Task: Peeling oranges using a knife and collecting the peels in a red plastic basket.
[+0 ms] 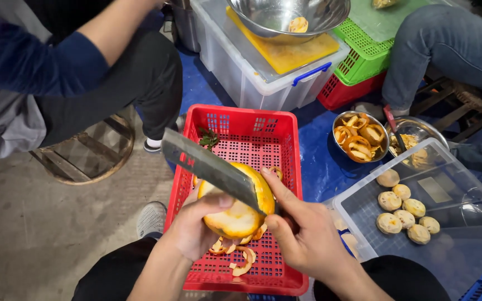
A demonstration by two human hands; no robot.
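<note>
My left hand [193,226] cups a round yellow-orange fruit [236,216], partly peeled, over a red plastic crate [279,139]. My right hand [302,234] grips the handle of a broad cleaver [210,167]; its index finger lies along the fruit and the blade rests across the fruit's top, pointing up and left. Orange peel scraps [240,257] lie on the crate's mesh floor below the fruit. A few leaves [208,137] sit at the crate's far end.
A clear lid [453,223] at right carries several peeled pale fruits [403,209]. Beyond it stands a steel bowl of peels [360,137]. A white tub [252,72] bears a yellow board and steel bowl. Other people sit at left [57,72] and upper right [447,50].
</note>
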